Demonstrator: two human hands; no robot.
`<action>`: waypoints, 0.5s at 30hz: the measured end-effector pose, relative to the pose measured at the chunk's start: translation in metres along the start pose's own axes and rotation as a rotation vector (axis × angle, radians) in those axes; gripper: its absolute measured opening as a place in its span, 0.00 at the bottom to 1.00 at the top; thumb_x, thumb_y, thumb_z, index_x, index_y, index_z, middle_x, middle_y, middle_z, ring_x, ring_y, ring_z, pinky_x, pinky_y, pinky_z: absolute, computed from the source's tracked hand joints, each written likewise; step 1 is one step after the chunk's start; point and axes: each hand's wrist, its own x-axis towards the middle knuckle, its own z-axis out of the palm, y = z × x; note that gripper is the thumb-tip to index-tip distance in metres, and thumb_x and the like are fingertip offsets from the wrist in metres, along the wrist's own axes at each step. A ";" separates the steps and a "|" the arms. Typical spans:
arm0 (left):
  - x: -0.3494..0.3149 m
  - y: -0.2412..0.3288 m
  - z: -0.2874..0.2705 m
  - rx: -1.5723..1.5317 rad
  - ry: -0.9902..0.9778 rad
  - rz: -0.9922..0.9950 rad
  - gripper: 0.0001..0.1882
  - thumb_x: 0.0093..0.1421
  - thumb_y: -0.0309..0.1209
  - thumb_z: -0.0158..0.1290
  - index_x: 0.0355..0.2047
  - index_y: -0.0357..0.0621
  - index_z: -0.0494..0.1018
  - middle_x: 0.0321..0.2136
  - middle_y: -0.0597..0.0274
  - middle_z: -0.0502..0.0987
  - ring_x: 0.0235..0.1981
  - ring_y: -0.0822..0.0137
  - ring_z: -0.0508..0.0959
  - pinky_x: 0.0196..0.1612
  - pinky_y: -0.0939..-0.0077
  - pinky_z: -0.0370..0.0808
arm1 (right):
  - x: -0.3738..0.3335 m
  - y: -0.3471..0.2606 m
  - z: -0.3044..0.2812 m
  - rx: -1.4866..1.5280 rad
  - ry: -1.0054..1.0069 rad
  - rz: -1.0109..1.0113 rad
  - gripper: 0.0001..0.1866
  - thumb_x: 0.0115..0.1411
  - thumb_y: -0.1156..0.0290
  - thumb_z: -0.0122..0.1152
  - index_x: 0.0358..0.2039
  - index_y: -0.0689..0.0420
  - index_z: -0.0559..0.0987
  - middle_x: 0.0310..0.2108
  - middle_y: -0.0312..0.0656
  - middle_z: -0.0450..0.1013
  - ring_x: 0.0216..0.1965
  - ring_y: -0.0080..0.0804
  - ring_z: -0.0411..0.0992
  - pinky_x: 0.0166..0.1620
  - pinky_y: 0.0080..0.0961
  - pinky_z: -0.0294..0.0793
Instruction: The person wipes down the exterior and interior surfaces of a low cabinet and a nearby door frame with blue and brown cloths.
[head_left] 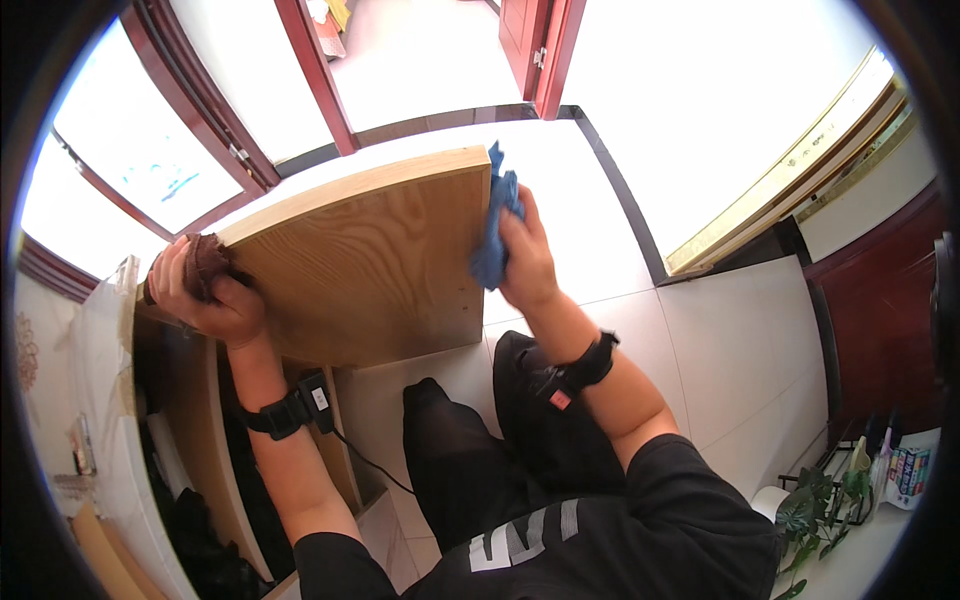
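Observation:
A wooden cabinet door [370, 260] with pale grain stands swung out in front of me. Near its upper left corner, my left hand [210, 295] is closed round a brown cloth [207, 262], which touches the door beside the cabinet. On the opposite side, my right hand [527, 250] grips a blue cloth [490, 245] and presses it along the door's right edge. Parts of both cloths are hidden under my fingers. A dark band with a small box and cable is on my left wrist; another dark band circles my right forearm.
The open cabinet [215, 430] at left has upright panels and dark items inside. A leafy plant [815, 510] stands at lower right by a rack. Framed panels [790, 165] lean against the right wall. Red door frames [320, 75] rise beyond the pale tiled floor [600, 330].

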 end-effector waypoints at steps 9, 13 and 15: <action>-0.001 -0.005 0.000 0.068 -0.082 0.038 0.14 0.60 0.34 0.40 0.42 0.39 0.67 0.40 0.56 0.72 0.44 0.55 0.69 0.53 0.58 0.62 | 0.033 -0.046 0.030 -0.427 -0.077 -0.037 0.19 0.66 0.61 0.39 0.48 0.63 0.69 0.38 0.38 0.69 0.40 0.22 0.65 0.46 0.18 0.64; 0.001 0.000 0.007 0.020 -0.020 0.023 0.15 0.60 0.34 0.41 0.43 0.38 0.67 0.40 0.54 0.70 0.43 0.56 0.70 0.51 0.60 0.64 | 0.067 -0.083 0.046 -0.758 -0.440 0.026 0.24 0.59 0.50 0.50 0.38 0.62 0.76 0.27 0.39 0.70 0.27 0.25 0.68 0.31 0.17 0.68; 0.000 -0.001 0.006 -0.019 0.024 0.009 0.16 0.61 0.37 0.40 0.42 0.38 0.67 0.39 0.55 0.71 0.43 0.56 0.70 0.51 0.59 0.62 | 0.068 -0.098 0.046 -0.652 -0.473 0.193 0.24 0.59 0.53 0.51 0.38 0.66 0.75 0.26 0.41 0.70 0.26 0.24 0.70 0.29 0.13 0.70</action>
